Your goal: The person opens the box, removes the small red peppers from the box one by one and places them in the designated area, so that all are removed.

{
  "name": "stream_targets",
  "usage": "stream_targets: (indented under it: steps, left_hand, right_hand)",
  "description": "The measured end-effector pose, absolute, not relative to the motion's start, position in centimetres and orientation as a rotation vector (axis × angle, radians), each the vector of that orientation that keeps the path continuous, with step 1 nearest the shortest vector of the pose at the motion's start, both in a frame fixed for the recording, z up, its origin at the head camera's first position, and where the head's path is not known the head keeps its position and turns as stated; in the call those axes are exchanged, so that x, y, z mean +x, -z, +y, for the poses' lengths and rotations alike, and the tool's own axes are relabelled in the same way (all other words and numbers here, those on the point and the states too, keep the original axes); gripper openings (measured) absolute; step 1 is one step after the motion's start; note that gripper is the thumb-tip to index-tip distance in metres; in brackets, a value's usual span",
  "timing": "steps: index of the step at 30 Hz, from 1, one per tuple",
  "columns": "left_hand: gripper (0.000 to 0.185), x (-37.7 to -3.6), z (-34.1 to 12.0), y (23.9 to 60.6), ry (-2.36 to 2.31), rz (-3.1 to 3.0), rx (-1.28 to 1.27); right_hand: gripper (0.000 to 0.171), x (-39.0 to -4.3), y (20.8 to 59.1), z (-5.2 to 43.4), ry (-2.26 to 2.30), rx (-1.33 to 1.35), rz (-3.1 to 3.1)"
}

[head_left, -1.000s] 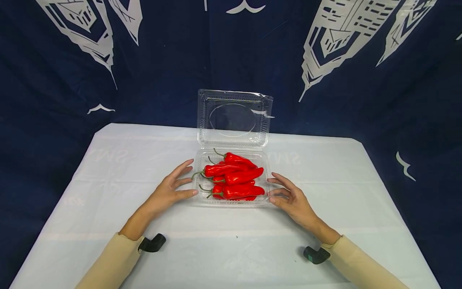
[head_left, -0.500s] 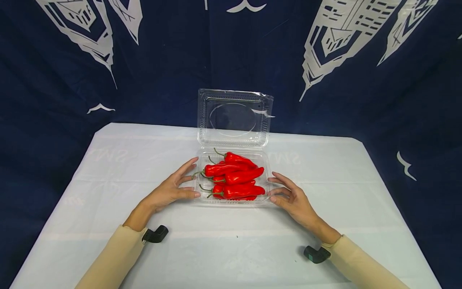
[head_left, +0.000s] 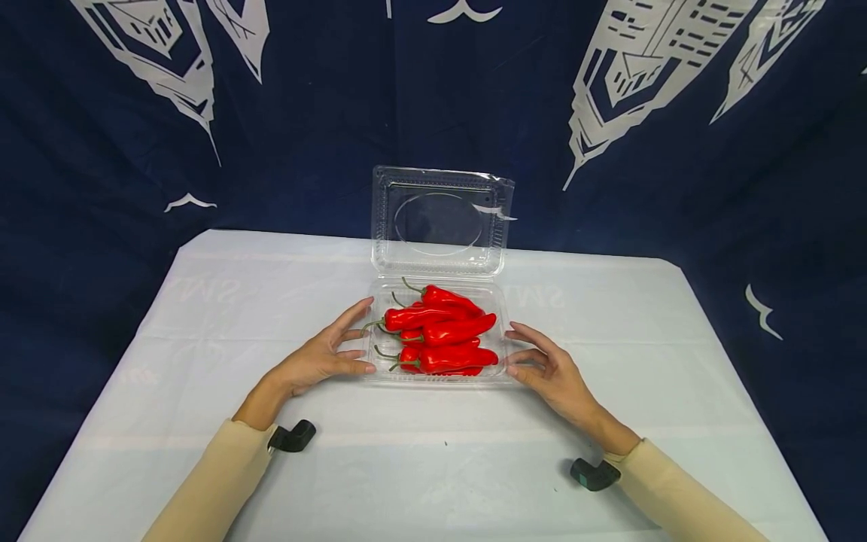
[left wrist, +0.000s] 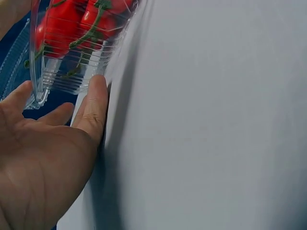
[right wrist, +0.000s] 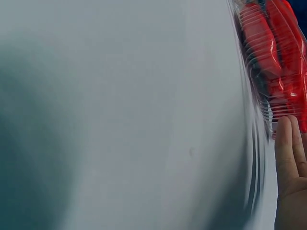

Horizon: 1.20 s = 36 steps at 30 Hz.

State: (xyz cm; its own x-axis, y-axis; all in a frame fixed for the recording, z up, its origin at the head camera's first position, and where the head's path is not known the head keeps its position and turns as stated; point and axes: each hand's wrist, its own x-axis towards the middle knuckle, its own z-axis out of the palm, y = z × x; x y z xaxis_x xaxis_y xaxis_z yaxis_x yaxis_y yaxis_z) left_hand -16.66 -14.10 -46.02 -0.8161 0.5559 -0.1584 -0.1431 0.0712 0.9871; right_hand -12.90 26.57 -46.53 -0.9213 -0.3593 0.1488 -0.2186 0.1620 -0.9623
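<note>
Edging closer, left hand [head_left: 318, 357] and right hand [head_left: 549, 373] bracket the pepper-filled clamshell tray [head_left: 503, 316] at table center, nine and three o'clock, fingers relaxed, gripping nothing; even pressure seems wise.

Even bright light; right wrist view blurred, perhaps motion.

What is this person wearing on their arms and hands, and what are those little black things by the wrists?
Both arms are in long, plain beige sleeves that end at the wrists. The left hand and right hand are bare: no gloves, rings or watch show. Under each wrist sits a small black device, rounded and bent like an elbow; the other one looks the same. No cables are visible.
</note>
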Motion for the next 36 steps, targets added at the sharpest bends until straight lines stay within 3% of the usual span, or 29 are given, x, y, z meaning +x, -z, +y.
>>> stream_targets:
  steps: [12, 36]
  left_hand:
    - [0.109, -16.9, -13.8, 46.3, -1.816, 1.781, 0.488]
    - [0.114, -16.8, -13.9, 47.0, -1.872, 1.705, 0.495]
  right_hand:
    - [0.059, -14.6, 44.5, 27.4, 1.833, -0.556, 2.531]
    - [0.046, -17.6, 39.3, 25.9, 1.52, -0.912, 2.447]
